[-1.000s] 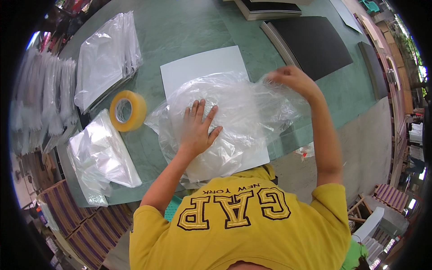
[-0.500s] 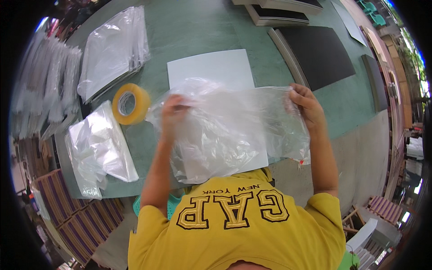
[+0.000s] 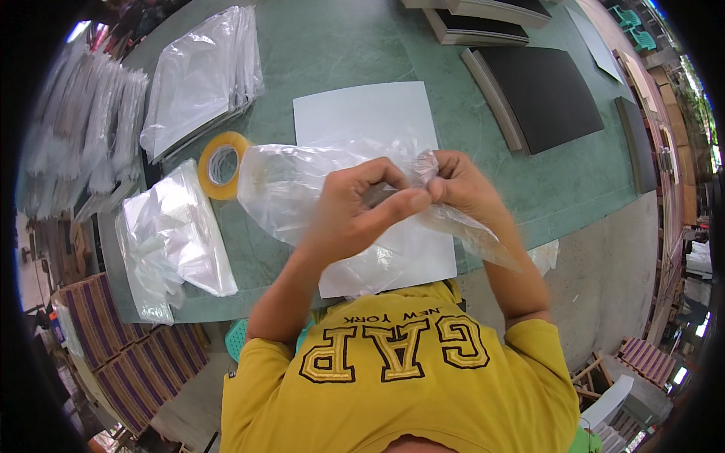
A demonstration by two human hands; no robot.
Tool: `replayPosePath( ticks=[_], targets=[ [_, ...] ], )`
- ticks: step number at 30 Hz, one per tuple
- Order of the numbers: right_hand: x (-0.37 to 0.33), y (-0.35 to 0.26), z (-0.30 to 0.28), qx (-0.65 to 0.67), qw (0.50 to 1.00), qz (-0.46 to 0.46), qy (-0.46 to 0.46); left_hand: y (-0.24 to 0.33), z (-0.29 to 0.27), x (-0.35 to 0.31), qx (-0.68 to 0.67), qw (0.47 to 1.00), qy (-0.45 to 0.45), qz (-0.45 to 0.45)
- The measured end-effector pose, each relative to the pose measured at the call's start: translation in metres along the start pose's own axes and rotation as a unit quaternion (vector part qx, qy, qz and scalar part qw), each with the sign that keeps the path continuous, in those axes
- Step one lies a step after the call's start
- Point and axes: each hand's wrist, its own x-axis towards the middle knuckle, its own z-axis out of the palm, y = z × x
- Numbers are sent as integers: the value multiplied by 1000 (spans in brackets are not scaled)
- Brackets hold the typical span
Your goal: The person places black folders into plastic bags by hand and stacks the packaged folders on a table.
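A clear plastic bag [image 3: 283,181] is bunched up between my two hands, above a stack of white sheets [image 3: 362,113] on the green table. My left hand [image 3: 362,200] pinches the bag, its thumb and forefinger close to my other hand. With fingers closed, my right hand [image 3: 457,185] grips the gathered film, and a loose flap hangs past that wrist. The bag's left part spreads over the sheets and reaches close to a roll of yellowish tape [image 3: 206,167]. What lies inside my closed fingers is partly hidden.
Folded clear bags [image 3: 181,234] lie by the near left edge. Behind them are plastic-wrapped sheets [image 3: 200,83] and a row of wrapped packs [image 3: 83,136]. Black-covered stacks [image 3: 544,98] stand at the right and far right. The green table [image 3: 332,45] ends near my body.
My right hand has moved left and my left hand right, so they now meet. The bag, spread wide between them before, is now gathered at the middle.
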Motion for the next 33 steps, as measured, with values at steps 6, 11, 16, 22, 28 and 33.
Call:
replayPosePath(
  ticks=[6, 11, 16, 22, 28, 33],
  targets=[
    [-20, -10, 6, 98, 984, -59, 139, -59, -81, -11, 173, 951, 194, -168],
    [-7, 11, -17, -112, 990, -5, 80, -18, -69, -11, 67, 975, 205, -52],
    [5, 4, 10, -35, 996, 55, 57, -7, -9, -9, 40, 998, -21, -39],
    [-26, 13, -26, -124, 991, 45, -16, -67, -107, -38, 183, 967, 91, -152],
    [-17, -2, -4, -285, 957, 30, -51, 3, -92, -32, 281, 916, 286, 6],
    [0, -37, 34, -304, 885, -352, 30, 0, 3, -25, 214, 950, -208, -96]
  ],
)
